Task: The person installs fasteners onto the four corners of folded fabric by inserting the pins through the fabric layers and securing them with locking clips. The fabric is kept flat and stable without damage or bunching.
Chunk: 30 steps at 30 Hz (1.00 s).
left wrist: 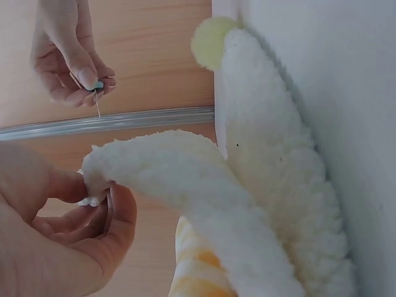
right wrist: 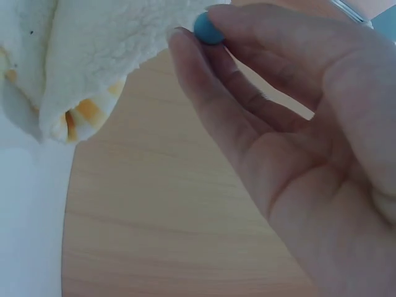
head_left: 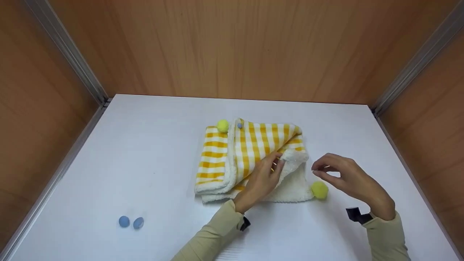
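A folded blanket (head_left: 217, 159), yellow-and-white checked on one face and white fleece on the other, lies on the white table. My left hand (head_left: 261, 179) pinches a raised edge of it between thumb and fingers, with the fleece (left wrist: 179, 167) turned outward. To the right of the blanket, my right hand (head_left: 342, 174) is in the air. It pinches a small blue-headed pin (right wrist: 208, 29) at the fingertips; the thin metal needle (left wrist: 98, 105) points down in the left wrist view. A blue button-like head (head_left: 240, 125) shows near the blanket's far left corner.
Two blue round pieces (head_left: 124, 221) lie at the table's front left. Yellow pompoms sit at the blanket's corners, one (head_left: 223, 126) at the far left and another (head_left: 319, 190) beneath my right hand. Wooden panels (head_left: 232, 50) enclose the table (head_left: 152, 145).
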Available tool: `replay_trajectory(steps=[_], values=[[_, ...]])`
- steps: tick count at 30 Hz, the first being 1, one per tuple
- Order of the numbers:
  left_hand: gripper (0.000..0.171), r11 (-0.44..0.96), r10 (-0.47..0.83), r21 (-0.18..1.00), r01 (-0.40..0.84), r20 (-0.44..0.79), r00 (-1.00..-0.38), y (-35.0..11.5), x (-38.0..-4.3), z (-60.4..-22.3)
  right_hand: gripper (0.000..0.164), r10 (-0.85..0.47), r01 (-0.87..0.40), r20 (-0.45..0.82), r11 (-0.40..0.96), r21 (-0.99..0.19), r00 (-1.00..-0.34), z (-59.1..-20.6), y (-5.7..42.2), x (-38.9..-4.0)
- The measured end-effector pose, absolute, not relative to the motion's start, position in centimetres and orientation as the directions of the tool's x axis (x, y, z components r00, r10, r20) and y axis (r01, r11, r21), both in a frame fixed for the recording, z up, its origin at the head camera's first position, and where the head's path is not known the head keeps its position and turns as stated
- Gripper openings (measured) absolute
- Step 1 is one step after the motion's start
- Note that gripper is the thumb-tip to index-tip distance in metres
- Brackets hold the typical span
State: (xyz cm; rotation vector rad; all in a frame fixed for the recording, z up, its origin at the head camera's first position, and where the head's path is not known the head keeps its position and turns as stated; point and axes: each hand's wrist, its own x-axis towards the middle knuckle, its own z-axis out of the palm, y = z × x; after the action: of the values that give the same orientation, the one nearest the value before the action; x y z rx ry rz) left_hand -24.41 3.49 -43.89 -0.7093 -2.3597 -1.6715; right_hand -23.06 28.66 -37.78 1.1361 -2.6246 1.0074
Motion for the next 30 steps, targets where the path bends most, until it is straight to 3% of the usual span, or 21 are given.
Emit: replay_trajectory(steps=[17,22,30], values=[[0.017,0.281,0.303,0.798,0.533,0.453,-0.838,3.6,-24.5,-43.9,0.023,-0.654,-0.729,0.386,0.395,-0.559,-0.650,-39.7,26.1,-24.3],[0.016,0.306,0.325,0.764,0.569,0.478,-0.816,3.6,-24.4,-44.0,0.023,-0.640,-0.719,0.390,0.398,-0.569,-0.663,-40.3,25.8,-24.7],[0.019,0.313,0.328,0.745,0.589,0.497,-0.803,3.5,-24.4,-43.9,0.054,-0.565,-0.642,0.361,0.444,-0.625,-0.742,-41.0,25.7,-25.0]])
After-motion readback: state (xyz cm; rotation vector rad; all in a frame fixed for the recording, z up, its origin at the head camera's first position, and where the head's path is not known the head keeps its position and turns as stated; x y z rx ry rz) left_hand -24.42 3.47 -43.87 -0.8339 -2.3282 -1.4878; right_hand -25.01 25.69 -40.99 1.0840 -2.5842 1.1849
